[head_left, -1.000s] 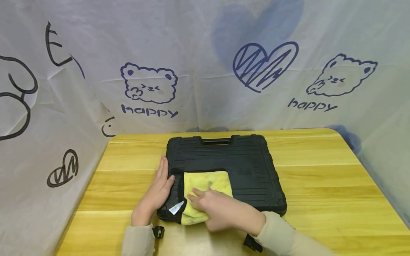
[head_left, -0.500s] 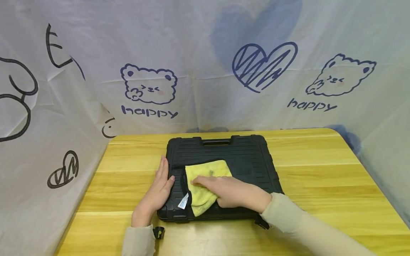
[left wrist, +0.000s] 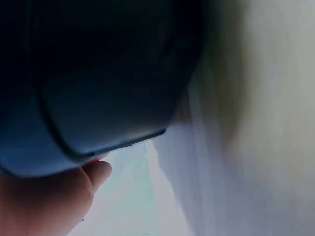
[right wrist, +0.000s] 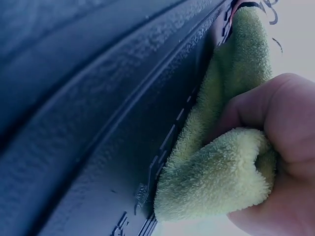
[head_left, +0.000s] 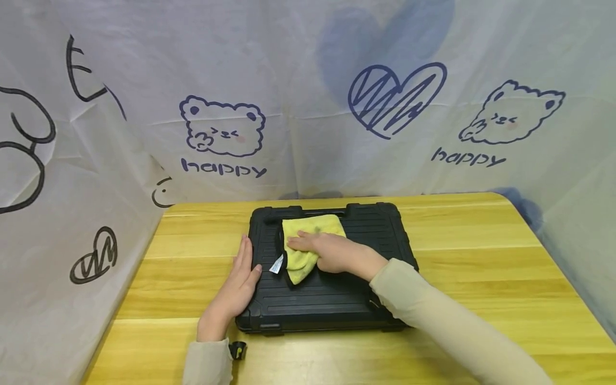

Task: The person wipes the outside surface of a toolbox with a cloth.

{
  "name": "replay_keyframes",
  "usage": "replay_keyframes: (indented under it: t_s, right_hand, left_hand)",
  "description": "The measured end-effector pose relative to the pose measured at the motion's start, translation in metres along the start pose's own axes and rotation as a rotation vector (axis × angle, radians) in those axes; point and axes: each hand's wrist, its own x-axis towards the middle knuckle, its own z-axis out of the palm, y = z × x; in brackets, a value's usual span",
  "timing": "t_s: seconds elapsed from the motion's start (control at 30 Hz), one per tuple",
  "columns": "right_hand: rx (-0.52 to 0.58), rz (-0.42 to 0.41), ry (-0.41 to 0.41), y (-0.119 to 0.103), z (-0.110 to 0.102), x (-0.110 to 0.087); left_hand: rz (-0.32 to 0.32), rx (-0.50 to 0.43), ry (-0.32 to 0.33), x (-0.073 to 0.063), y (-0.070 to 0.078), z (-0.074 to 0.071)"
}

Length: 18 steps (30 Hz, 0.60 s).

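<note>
A black hard plastic carrying case (head_left: 313, 307) lies flat on the wooden table, ribbed lid up and handle at the far side. My left hand (head_left: 238, 286) rests along its left side, fingers straight, thumb at the lid's edge. On the lid, towards the far left near the handle, my right hand (head_left: 334, 252) presses a yellow cleaning cloth (head_left: 299, 263) with a dark border and a small white tag (head_left: 277, 264). In the right wrist view, a fold of the fluffy cloth (right wrist: 211, 172) is bunched between thumb and palm. The right fingertips are hidden there.
The yellow wood-grain table (head_left: 481, 278) extends on both sides of the case. A white curtain (head_left: 308, 160) with blue bear and heart drawings hangs behind and beside it. A small black strap piece (head_left: 238, 350) shows by the left wrist.
My right hand has slid the cloth from the lid's near left part to its far side, by the handle, turning the cloth slightly. My left hand has stayed at the case's left side.
</note>
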Motion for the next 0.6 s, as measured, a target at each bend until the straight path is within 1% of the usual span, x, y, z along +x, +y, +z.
replay_keyframes:
  t_s: [0.37,0.6]
  right_hand:
    - [-0.043,0.001,0.017,0.005,0.001,0.01]
    - [-0.026,0.022,0.029,0.01,-0.003,0.018]
  left_hand:
    - [0.004,0.001,0.004,-0.001,0.0,-0.001]
    - [0.012,-0.004,0.004,-0.001,0.001,-0.001]
